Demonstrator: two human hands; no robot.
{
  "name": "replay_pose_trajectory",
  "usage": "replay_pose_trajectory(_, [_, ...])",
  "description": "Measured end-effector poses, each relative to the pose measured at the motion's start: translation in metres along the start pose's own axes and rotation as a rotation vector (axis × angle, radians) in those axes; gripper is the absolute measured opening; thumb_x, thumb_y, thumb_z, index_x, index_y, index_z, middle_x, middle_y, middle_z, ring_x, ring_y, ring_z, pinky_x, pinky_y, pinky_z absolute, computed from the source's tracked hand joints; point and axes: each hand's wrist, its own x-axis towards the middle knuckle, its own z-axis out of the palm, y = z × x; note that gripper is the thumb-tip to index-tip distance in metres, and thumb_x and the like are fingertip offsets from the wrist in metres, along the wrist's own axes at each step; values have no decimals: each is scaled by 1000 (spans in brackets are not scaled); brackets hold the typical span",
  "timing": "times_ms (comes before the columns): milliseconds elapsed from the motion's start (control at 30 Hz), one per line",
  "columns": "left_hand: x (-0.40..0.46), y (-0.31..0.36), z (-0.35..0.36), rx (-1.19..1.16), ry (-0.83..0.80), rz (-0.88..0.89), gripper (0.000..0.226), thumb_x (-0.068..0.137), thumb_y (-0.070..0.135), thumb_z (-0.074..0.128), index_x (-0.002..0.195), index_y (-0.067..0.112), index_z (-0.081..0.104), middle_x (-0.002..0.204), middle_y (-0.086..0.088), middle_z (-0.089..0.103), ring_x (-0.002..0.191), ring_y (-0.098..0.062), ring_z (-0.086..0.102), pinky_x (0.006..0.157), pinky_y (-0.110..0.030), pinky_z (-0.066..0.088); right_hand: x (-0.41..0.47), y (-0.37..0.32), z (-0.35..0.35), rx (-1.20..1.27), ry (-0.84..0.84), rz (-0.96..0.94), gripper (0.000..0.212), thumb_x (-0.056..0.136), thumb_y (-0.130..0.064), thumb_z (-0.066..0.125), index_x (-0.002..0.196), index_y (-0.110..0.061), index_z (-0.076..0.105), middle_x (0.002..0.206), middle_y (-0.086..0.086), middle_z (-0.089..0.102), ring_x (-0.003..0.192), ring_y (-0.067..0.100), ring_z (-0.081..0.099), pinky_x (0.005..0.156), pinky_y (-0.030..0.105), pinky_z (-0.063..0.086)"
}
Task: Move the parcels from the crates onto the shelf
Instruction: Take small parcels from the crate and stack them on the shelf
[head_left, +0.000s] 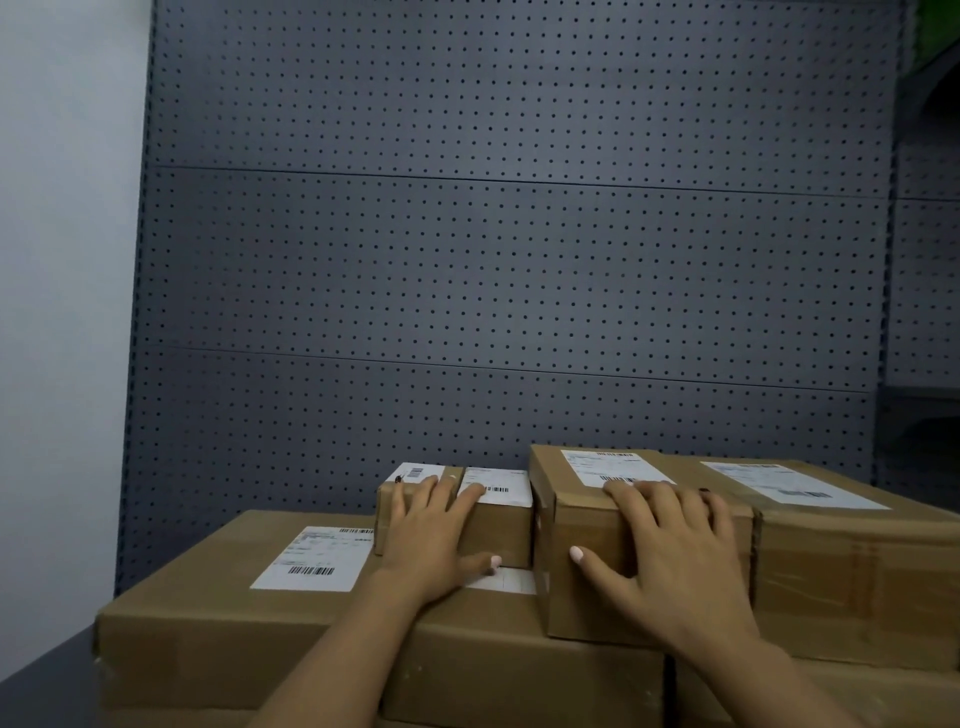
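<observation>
Brown cardboard parcels sit stacked on the shelf (47, 670); the left hand (434, 535) clasps the small parcel (498, 530), the right hand (670, 551) the taller parcel (582, 525), probably seating them; next, release both.

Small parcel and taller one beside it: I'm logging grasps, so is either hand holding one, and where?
Left hand grips the small parcel over its near top edge; right hand likewise grips the taller parcel.
</observation>
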Motion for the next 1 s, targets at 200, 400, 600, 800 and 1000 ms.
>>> replay_pose_trajectory(200, [8, -1, 2, -22, -61, -6, 88, 76, 78, 45, 148, 42, 10, 160, 5, 3, 147, -19, -4, 114, -53, -11, 2, 2, 0, -19, -12, -13, 67, 80, -76, 35, 122, -28, 56, 109, 0, 60, 105, 25, 53, 100, 48, 28])
replay_pose_trajectory(400, [-16, 10, -9, -40, -76, 22, 88, 84, 73, 39, 150, 39, -9, 160, 6, -14, 145, -14, -17, 114, -51, -13, 2, 2, -4, -16, -50, -9, 69, 80, -76, 34, 123, -28, 55, 109, 1, 59, 105, 25, 52, 100, 49, 30])
replay_pose_trajectory(600, [-44, 17, -12, -184, -238, 8, 75, 89, 70, 32, 151, 38, 6, 160, 7, -1, 147, -12, -5, 119, -44, 1, 2, 0, -8, -11, -85, 6, 69, 78, -77, 33, 124, -29, 54, 110, 0, 59, 106, 25, 51, 102, 50, 29])
replay_pose_trajectory(800, [-63, 26, -13, -137, -348, 29, 60, 95, 63, 19, 147, 35, 31, 156, 3, 28, 143, -17, 22, 115, -38, 14, 2, -3, -12, -1, -105, 8, 71, 77, -76, 33, 125, -28, 54, 113, 0, 58, 109, 26, 51, 104, 51, 27])
replay_pose_trajectory(1000, [-58, 28, -21, -149, -399, 24, 59, 96, 62, 21, 144, 32, 36, 148, 1, 40, 135, -21, 34, 111, -43, 26, 10, 2, -24, -14, -276, 4, 89, 71, -81, 7, 147, -36, 19, 147, -2, 35, 137, 21, 26, 116, 48, 7])
